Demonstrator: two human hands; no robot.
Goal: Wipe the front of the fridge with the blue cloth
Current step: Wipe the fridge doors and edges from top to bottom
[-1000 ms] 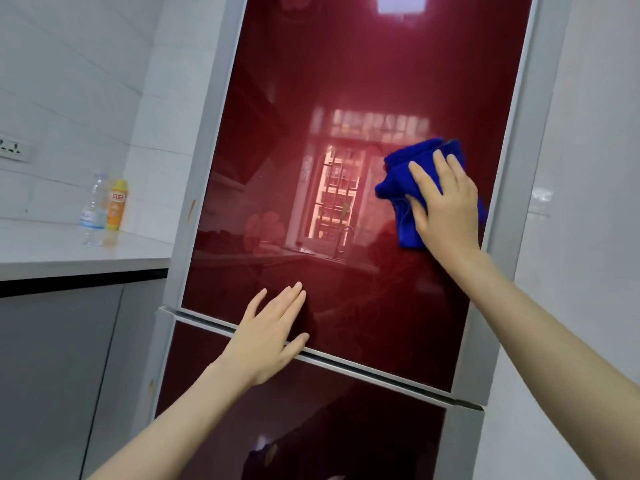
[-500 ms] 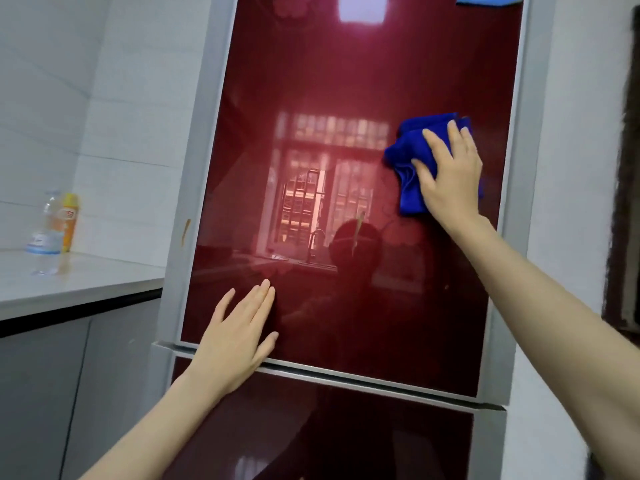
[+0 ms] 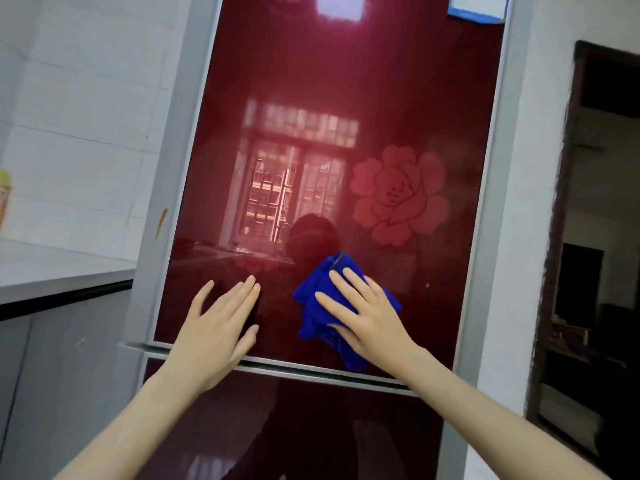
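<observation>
The right hand [image 3: 370, 317] lies flat on the blue cloth [image 3: 313, 310], fingers straight and spread, pressing the bunched fabric against the glass rather than pinching it. The cloth sits low on the fridge's upper door [image 3: 346, 81], just above its bottom edge and a little right of the middle; a fold hangs down almost to the metal trim [image 3: 311, 368] that separates it from the lower door [image 3: 311, 431]. The left hand [image 3: 214, 327] rests with its palm on the same door near the lower left corner, fingers straight and close together, its heel over the trim. It holds nothing and seems to serve as a brace.

The step in hand looks like a wiping pass along the bottom band of the upper door. To do it well, the palm should bear evenly so the whole pad of cloth touches, and strokes should overlap and run right to the trim and the side frames. The bracing hand is likely to leave prints on the glossy red, so that patch wants a pass too. Higher up, the flower decal [image 3: 398, 195] and the blue-edged sticker [image 3: 478, 8] at the top right corner call for lighter pressure.
</observation>
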